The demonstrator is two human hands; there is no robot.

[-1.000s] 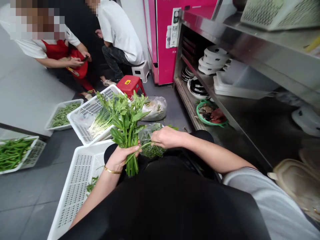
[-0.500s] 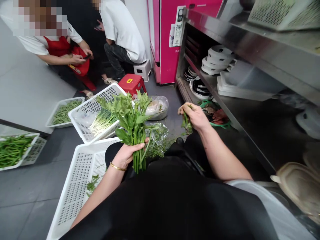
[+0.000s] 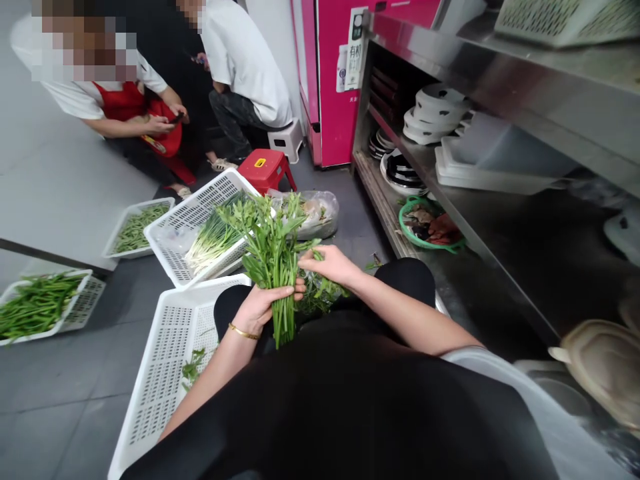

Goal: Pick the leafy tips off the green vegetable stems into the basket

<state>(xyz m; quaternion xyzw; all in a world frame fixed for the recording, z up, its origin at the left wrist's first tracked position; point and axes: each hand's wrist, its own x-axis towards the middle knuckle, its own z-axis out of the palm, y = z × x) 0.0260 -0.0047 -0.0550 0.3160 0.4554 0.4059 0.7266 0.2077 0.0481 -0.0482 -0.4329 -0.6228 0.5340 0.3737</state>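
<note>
My left hand (image 3: 267,303) is wrapped round the stems of a bunch of leafy green stalks (image 3: 273,263), held upright over my lap with the leaves up. Its kind looks like Chinese celery, though I cannot be sure. At the bunch's right side my right hand (image 3: 333,265) is closed, its fingertips pinching at the leaves. Some loose greens (image 3: 327,291) hang just under its palm. Beside my left knee lies a long white perforated basket (image 3: 165,347), with a small leafy sprig (image 3: 193,367) in it.
Another white basket (image 3: 167,257) holds scallions (image 3: 215,233); green beans (image 3: 140,230) and long green pods (image 3: 37,303) fill baskets at left. A red stool (image 3: 265,170) and two seated people are ahead. Metal shelving (image 3: 480,220) with dishes and a green basket (image 3: 407,230) flank my right.
My right hand has moved left from beside the shelf to the bunch, with greens still in it. My left hand keeps its grip, and the view has shifted slightly.
</note>
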